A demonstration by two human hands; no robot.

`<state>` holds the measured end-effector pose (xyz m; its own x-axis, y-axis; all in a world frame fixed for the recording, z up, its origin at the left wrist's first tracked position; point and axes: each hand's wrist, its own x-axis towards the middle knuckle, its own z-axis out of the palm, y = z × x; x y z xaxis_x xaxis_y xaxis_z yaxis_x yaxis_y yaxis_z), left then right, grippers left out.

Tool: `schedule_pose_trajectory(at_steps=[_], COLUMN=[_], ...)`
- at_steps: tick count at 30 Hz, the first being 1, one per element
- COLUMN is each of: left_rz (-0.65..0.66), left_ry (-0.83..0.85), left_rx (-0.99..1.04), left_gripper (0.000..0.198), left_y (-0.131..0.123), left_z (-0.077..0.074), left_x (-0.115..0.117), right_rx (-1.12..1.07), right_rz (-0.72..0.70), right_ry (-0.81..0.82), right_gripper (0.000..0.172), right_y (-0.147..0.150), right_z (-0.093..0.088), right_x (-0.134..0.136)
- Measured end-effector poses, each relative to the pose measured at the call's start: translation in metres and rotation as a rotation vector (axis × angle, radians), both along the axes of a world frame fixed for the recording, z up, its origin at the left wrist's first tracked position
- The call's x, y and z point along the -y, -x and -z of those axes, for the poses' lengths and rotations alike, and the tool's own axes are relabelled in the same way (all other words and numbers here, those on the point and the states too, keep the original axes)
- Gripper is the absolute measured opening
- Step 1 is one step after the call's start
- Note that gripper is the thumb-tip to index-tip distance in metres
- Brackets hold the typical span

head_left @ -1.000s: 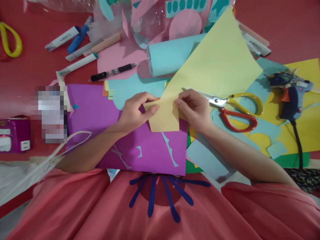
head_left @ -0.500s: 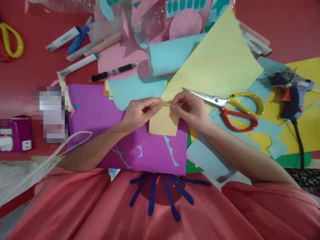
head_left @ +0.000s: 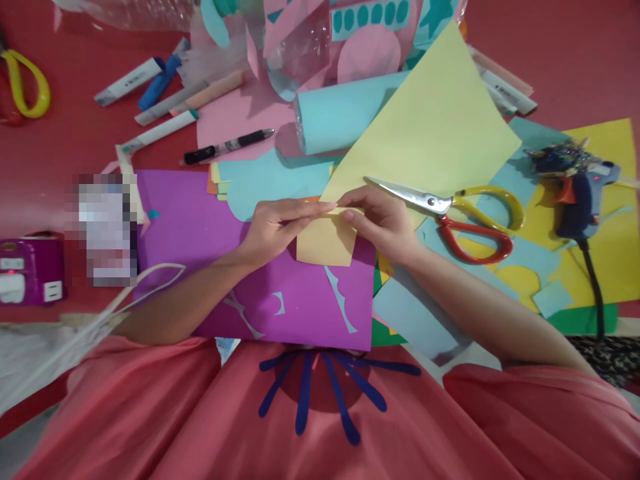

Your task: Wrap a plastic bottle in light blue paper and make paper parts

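Note:
A small pale yellow paper piece (head_left: 325, 241) is held by its top edge above a purple sheet (head_left: 190, 227). My left hand (head_left: 275, 227) pinches the edge from the left, its fingers stretched along the top. From the right, my right hand (head_left: 377, 220) grips the same edge between thumb and curled fingers. The fingertips of both hands nearly meet. Just beyond my right hand lie scissors (head_left: 443, 203) with yellow and red handles, partly on a large pale yellow sheet (head_left: 425, 113). Light blue scraps (head_left: 343, 300) rest on the purple sheet.
At the right, a blue glue gun (head_left: 580, 200) lies on yellow paper (head_left: 620, 253). A light blue roll (head_left: 350, 110), a black pen (head_left: 227, 147) and several markers (head_left: 130, 80) are behind my hands. A phone (head_left: 107, 227) and a purple power socket (head_left: 33, 270) sit at the left.
My left fingers have straightened and slid right along the paper's top edge, towards my right hand. The small paper has shifted slightly upward.

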<state>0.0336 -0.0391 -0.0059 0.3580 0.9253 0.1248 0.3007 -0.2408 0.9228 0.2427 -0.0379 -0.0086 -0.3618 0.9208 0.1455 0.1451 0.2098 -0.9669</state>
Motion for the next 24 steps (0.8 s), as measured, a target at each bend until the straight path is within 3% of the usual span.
schedule_pose_trajectory(at_steps=[4,9,24], left_rz=[0.004,0.028,-0.032], left_ry=[0.018,0.112,0.147], left_rx=[-0.024,-0.040,-0.068], left_gripper=[0.031,0.056,0.049], left_y=[0.0002,0.0001,-0.0035], left_z=[-0.0032,-0.0088,-0.0066], left_x=[-0.0001,-0.0015,-0.0008], right_rx=[0.032,0.051,0.130], right_rz=[0.043,0.041,0.050], right_ry=[-0.010,-0.040,-0.074], right_gripper=[0.020,0.016,0.010], right_y=[0.0002,0.0001,0.0001], right_z=[0.0017,0.0009,-0.0036], right_x=[0.0001,0.0003,0.0015])
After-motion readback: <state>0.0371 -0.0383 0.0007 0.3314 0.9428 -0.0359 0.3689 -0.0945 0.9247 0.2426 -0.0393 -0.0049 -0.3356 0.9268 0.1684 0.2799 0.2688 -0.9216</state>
